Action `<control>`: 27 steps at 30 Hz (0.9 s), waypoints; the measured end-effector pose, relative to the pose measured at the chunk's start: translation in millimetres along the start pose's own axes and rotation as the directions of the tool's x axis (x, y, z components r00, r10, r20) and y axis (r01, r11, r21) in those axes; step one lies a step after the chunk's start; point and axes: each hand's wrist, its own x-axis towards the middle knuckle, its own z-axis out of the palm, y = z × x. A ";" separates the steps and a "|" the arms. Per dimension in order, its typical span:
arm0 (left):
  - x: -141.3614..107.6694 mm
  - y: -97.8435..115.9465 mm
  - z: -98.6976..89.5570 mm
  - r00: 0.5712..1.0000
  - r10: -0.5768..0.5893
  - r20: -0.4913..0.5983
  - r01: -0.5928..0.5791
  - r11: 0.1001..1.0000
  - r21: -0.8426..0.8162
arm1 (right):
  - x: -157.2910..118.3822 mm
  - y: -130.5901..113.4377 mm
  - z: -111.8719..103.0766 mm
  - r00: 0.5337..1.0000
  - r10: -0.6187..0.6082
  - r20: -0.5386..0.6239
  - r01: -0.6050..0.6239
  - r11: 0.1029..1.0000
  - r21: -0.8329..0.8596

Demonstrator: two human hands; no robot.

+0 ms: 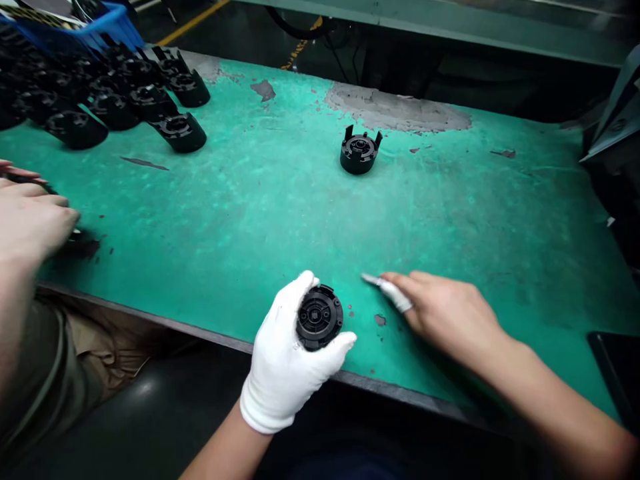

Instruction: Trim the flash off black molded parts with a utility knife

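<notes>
My left hand (287,353), in a white glove, holds a round black part (319,317) above the table's front edge, its ribbed face turned up. To the right, my right hand (425,300) is bare apart from a white cover on one finger. Its fingers are closed on a small tool with a thin metallic tip (371,279) that points left toward the round part without touching it. Farther back on the green table (280,200) stands a black cylindrical part (359,153) with upright prongs.
Many black cylindrical parts (185,133) crowd the back left, beside a blue basket (117,30). Another person's hands (35,213) work at the left edge. A dark flat object (615,367) lies at the right edge. Grey worn patches (395,110) mark the table's far side.
</notes>
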 end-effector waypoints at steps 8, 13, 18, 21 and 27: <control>-0.6 -0.8 -0.8 1.000 0.020 -0.004 -0.020 1.000 0.014 | -9.5 -11.7 -7.1 0.967 -0.233 0.099 0.212 0.960 0.182; 0.0 0.1 -0.5 0.999 0.032 -0.008 -0.032 0.999 0.021 | -7.4 -15.5 -6.7 0.962 -0.243 0.128 0.225 0.964 0.141; 1.0 0.4 -0.6 0.999 0.036 -0.001 -0.036 0.999 0.021 | -7.1 -18.6 -4.8 0.968 -0.231 0.102 0.225 0.972 0.071; 1.3 -0.2 -0.5 0.999 0.042 -0.005 -0.042 0.999 0.020 | -6.3 -16.5 -1.6 0.979 -0.189 0.076 0.189 0.982 -0.004; 2.0 -1.4 0.5 0.999 0.050 -0.015 -0.050 0.998 0.028 | -6.0 3.2 -2.3 0.996 -0.023 -0.086 0.024 1.000 0.017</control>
